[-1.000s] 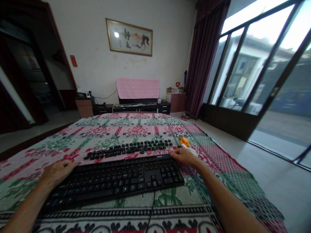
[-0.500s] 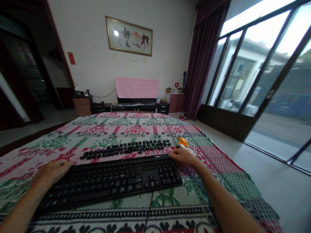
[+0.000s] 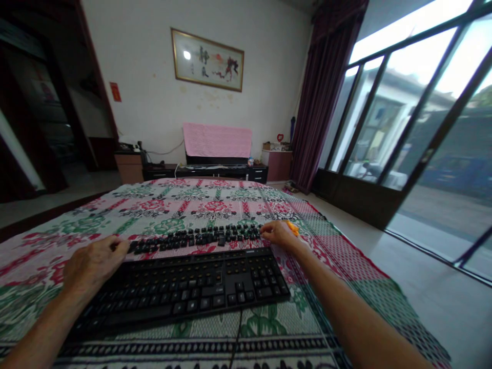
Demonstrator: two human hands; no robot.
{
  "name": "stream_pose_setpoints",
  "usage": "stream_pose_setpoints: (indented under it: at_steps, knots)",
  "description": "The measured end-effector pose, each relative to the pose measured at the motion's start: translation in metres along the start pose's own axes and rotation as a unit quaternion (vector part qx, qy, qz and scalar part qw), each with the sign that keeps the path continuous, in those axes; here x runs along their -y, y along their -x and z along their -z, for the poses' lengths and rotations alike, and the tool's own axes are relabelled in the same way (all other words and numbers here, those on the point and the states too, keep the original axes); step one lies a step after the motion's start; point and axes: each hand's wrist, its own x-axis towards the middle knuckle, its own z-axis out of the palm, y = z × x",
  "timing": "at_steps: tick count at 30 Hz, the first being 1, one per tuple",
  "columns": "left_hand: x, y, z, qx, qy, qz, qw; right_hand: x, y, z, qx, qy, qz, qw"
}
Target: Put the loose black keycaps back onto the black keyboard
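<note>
A black keyboard (image 3: 180, 287) lies on a patterned cloth (image 3: 215, 205) in front of me, its cable running toward me. Behind it sits a long row of loose black keycaps (image 3: 200, 237). My left hand (image 3: 92, 264) rests at the keyboard's far left corner, fingers curled near the left end of the keycap row. At the right end of that row is my right hand (image 3: 277, 233), fingers bent and touching the keycaps. An orange object (image 3: 293, 227) lies just behind my right hand.
The cloth covers a wide surface that ends at the right over a grey floor (image 3: 423, 277). A low black TV stand (image 3: 226, 171) with a pink cover stands at the far wall. Large glass doors (image 3: 403, 128) fill the right side.
Both hands have left the keyboard's ends and moved forward to the two ends of the keycap row. The keyboard stays in place.
</note>
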Motion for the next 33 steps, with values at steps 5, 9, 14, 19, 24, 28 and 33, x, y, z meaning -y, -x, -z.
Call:
stream_pose_setpoints:
  at_steps: [5,9,14,19,24,28,33]
  knots:
    - [0.007,-0.003,-0.006,-0.008,-0.009,-0.021,1.000,0.008,-0.006,-0.003,0.024,0.035,0.012,0.999]
    - [0.010,-0.004,-0.009,0.005,-0.015,-0.040,0.999,0.007,-0.007,-0.005,0.037,0.057,0.002,0.998]
    - [0.011,-0.006,-0.012,-0.004,-0.013,-0.049,0.999,0.008,-0.007,-0.006,0.051,0.064,-0.015,0.997]
    - [0.013,-0.008,-0.013,0.004,-0.014,-0.041,0.999,0.008,-0.009,-0.008,0.060,0.063,-0.020,0.996]
    - [0.013,-0.008,-0.012,0.001,-0.009,-0.042,0.999,0.007,-0.010,-0.010,0.057,0.059,-0.011,0.997]
    - [0.013,-0.007,-0.012,-0.001,-0.007,-0.038,0.999,0.008,-0.008,-0.006,0.046,0.053,-0.008,0.997]
    - [0.013,-0.006,-0.012,0.000,-0.013,-0.046,0.999,0.011,0.001,0.006,0.013,0.037,-0.005,0.999]
